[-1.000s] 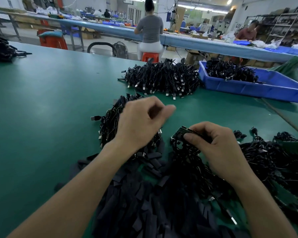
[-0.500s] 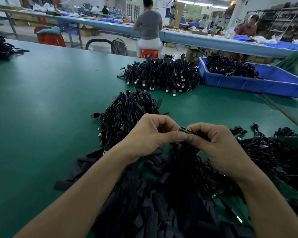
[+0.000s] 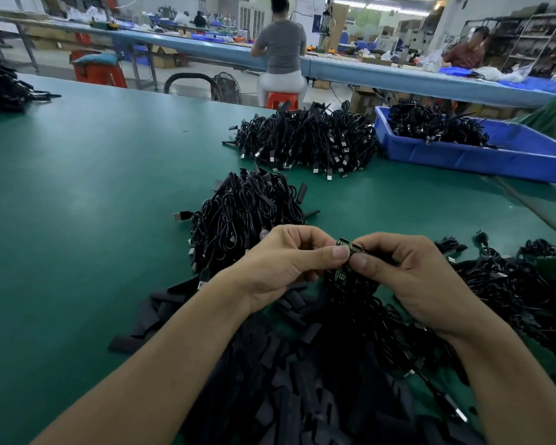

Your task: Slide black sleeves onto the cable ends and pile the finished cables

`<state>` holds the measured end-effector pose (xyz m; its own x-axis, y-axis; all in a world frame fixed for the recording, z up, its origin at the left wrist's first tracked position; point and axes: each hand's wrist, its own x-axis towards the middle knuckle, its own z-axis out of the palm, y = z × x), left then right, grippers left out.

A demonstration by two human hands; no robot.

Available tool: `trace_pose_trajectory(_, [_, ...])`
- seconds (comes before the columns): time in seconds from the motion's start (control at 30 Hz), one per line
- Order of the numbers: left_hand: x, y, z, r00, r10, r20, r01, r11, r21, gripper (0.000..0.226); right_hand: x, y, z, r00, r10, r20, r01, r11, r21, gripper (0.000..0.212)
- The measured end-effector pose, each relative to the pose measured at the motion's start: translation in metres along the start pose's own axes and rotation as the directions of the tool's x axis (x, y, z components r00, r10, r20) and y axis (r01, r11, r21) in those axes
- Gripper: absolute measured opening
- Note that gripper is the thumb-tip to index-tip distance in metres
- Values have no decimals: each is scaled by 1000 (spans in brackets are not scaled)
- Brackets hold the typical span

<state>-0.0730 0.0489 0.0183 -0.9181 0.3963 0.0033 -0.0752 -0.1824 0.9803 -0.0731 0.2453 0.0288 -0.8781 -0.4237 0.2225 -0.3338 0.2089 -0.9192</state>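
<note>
The left hand (image 3: pixel 283 261) and right hand (image 3: pixel 411 277) are each pinching one small cable end (image 3: pixel 348 245) between thumb and fingertips, thumb tips nearly touching, above the middle of the green worktop (image 3: pixel 77 194). Whether a sleeve is in the pinch is too small to tell. Loose black sleeves (image 3: pixel 302 387) are lying heaped under the wrists at the near edge. A cable pile (image 3: pixel 244 213) is sitting just beyond the left hand. A tangle of cables (image 3: pixel 514 284) is spreading toward the right edge, and a farther pile (image 3: pixel 308 139) is lying beside a blue bin (image 3: pixel 495 157).
</note>
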Motion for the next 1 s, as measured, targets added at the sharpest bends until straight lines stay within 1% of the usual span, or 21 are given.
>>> trace_pose_trajectory(0.07, [0, 0, 0, 1000, -11, 3, 11, 1000, -14, 12, 0, -1, 1, 1000, 4, -2, -4, 1000, 10, 17])
trace_pose_trajectory(0.13, [0, 1, 1, 1000, -3, -24, 3, 1000, -11, 16, 0, -1, 3, 1000, 12, -29, -11, 999, 36, 18])
trace_pose_trajectory(0.27, [-1, 3, 0, 990, 90, -110, -82, 994, 75, 18, 0, 1, 8, 996, 21, -88, -14, 997, 75, 20])
trace_pose_trajectory(0.33, [0, 3, 0, 983, 127, -136, -116, 990, 85, 19, 0, 1, 10, 993, 20, -116, -6, 993, 121, 22])
trace_pose_trajectory(0.43, [0, 4, 1, 983, 138, -118, -131, 989, 67, 18, 1, 2, 11, 992, 12, -126, 8, 987, 159, 27])
trace_pose_trajectory(0.53, [-1, 4, 1, 988, 119, -101, -112, 991, 76, 20, 0, 2, 12, 995, 4, -104, 13, 985, 170, 23])
trace_pose_trajectory(0.73, [-4, 3, 3, 998, 28, -63, -29, 999, -17, 8, -2, 0, 8, 998, -7, -55, 15, 987, 158, 17])
trace_pose_trajectory(0.87, [-6, 2, 9, 999, -18, 43, 26, 979, -203, 7, -5, -2, 6, 999, -33, -6, 33, 976, 214, 12])
trace_pose_trajectory(0.93, [-6, 5, 11, 1000, 13, 17, -9, 976, -219, 8, -4, -3, 5, 998, -39, -54, 50, 975, 219, 6])
trace_pose_trajectory(1.0, [-6, 12, 9, 993, 84, -78, -100, 969, -224, 10, -1, -2, 4, 978, -20, -207, 64, 975, 211, 7])
